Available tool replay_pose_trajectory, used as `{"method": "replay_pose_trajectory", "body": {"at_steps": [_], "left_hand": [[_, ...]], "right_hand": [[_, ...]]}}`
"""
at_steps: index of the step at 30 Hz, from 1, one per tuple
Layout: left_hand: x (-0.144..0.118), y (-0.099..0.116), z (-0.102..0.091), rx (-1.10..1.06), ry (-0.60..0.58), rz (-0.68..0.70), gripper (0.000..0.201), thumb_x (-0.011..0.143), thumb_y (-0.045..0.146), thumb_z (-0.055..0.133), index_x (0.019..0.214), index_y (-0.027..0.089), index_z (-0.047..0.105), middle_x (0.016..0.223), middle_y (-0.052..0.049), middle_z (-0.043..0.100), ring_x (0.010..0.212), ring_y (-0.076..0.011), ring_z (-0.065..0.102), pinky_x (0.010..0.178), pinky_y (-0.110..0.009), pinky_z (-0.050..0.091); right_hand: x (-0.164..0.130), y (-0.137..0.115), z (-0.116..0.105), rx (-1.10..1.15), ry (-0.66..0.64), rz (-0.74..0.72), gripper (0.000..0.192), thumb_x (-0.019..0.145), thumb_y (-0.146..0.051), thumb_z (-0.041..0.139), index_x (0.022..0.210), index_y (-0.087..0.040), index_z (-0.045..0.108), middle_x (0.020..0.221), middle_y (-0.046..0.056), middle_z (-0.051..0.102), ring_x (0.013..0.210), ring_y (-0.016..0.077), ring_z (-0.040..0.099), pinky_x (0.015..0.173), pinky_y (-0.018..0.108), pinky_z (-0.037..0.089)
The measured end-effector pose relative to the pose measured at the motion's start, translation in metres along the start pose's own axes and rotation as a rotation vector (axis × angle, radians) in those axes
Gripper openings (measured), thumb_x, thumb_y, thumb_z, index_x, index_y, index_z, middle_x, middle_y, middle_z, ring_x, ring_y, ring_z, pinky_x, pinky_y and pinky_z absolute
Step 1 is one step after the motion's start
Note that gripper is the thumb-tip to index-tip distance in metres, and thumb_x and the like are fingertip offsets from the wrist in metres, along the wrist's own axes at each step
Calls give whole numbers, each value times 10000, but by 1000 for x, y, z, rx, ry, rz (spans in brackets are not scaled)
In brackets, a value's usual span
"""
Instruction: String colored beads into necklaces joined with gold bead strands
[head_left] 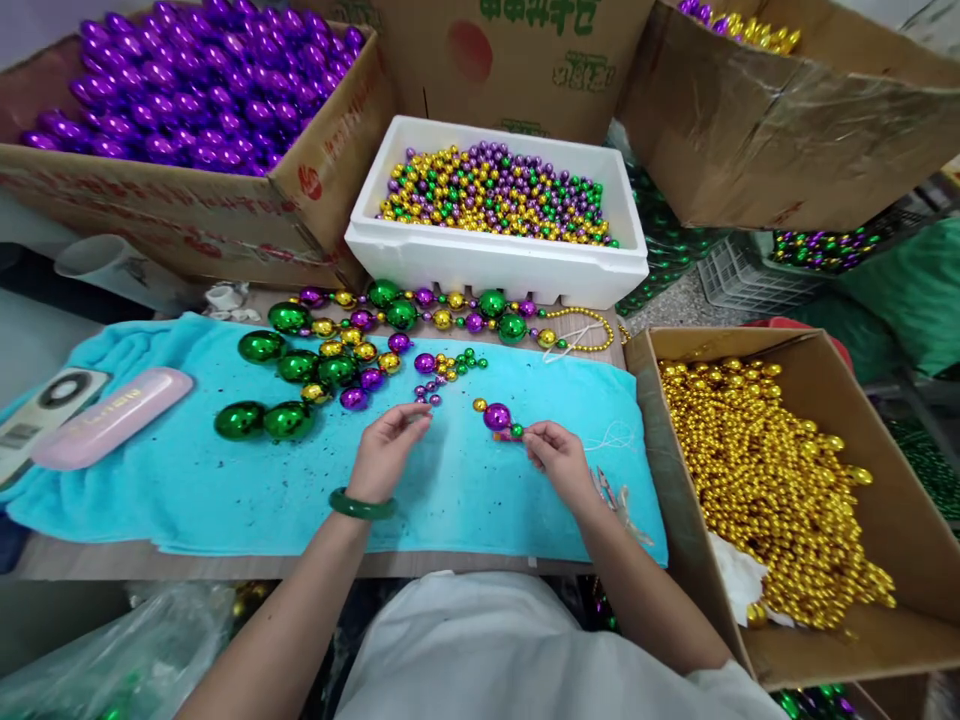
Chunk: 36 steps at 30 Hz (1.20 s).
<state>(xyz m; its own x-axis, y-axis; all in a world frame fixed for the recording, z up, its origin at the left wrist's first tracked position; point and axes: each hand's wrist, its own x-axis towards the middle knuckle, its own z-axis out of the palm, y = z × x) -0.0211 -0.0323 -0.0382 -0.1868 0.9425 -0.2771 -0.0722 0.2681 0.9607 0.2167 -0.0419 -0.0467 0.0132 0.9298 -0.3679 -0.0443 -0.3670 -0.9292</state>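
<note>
My right hand point(559, 455) is closed in a pinch at the end of a short row of beads. In that row, a small green bead point(517, 430) touches my fingertips, followed by a larger purple bead point(496, 416) and a small gold bead point(479, 405). A small pink-orange piece point(504, 437) shows beneath them. My left hand point(391, 440), thumb and fingers together, is just below a cluster of small purple beads point(429, 390); what it pinches is hidden. Small green beads point(470, 358) and large green beads point(289, 420) lie farther back and left on the blue towel point(300, 500).
A strung bead necklace point(442, 319) lies along the towel's back edge. Behind it stands a white foam box point(495, 262) of mixed beads. Cardboard boxes hold purple beads point(202, 90) and gold bead strands point(765, 500). A pink case point(112, 418) lies left; thread scraps point(619, 505) lie right.
</note>
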Motion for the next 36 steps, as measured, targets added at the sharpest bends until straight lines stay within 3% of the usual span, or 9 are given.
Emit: {"method": "replay_pose_trajectory", "body": {"at_steps": [4,7,12,16,20,25,36], "left_hand": [[3,-13,-19,88,98,35,214,673,296,738,854,183,727,763,-42,700,753,-169,625,695,-256,474],[6,-18,-35,301,223,150,166,730,292,672,865,207,719,802,-30,691,765,-178,612,752,-290,470],[14,-6,-73,782,462,338,248,827,277,537,1010,177,670,1029,-116,629,948,-258,562,875,-406,432],[21,7,-107,1036,650,295,316,824,272,538,1099,147,630,1111,-169,577,1132,-325,478,1010,-499,322],[23,6,-122,1152,571,178,389,795,330,584,1125,125,617,1109,-179,563,1078,-335,527,950,-455,397],[21,-3,-121,1161,513,81,555,771,396,616,1255,148,504,1199,-194,509,1057,-354,555,860,-456,454],[8,-6,-122,1020,488,66,560,712,351,663,1226,173,531,1250,-185,475,1116,-370,534,911,-480,446]], "right_hand": [[7,-3,-3,-35,22,-20,249,630,-409,661,660,-174,586,476,-43,495,433,74,386,418,207,285],[7,-3,-5,-44,41,-30,255,627,-407,678,668,-168,599,476,-43,498,431,72,383,412,205,280],[5,3,-9,-47,49,-40,281,627,-421,708,687,-164,613,491,-34,511,428,75,392,400,206,283],[3,6,-11,-71,38,-39,312,631,-449,724,712,-163,631,505,-18,524,438,85,414,408,214,316],[0,7,-8,-88,31,-50,306,640,-450,729,713,-167,638,511,-15,520,445,88,415,414,219,327],[-4,6,-1,-108,-12,-70,318,649,-470,718,722,-171,639,507,-18,510,443,91,414,413,223,327],[-10,17,1,-149,-46,-82,307,677,-459,695,733,-163,635,521,-17,514,455,95,425,428,224,334]]}}
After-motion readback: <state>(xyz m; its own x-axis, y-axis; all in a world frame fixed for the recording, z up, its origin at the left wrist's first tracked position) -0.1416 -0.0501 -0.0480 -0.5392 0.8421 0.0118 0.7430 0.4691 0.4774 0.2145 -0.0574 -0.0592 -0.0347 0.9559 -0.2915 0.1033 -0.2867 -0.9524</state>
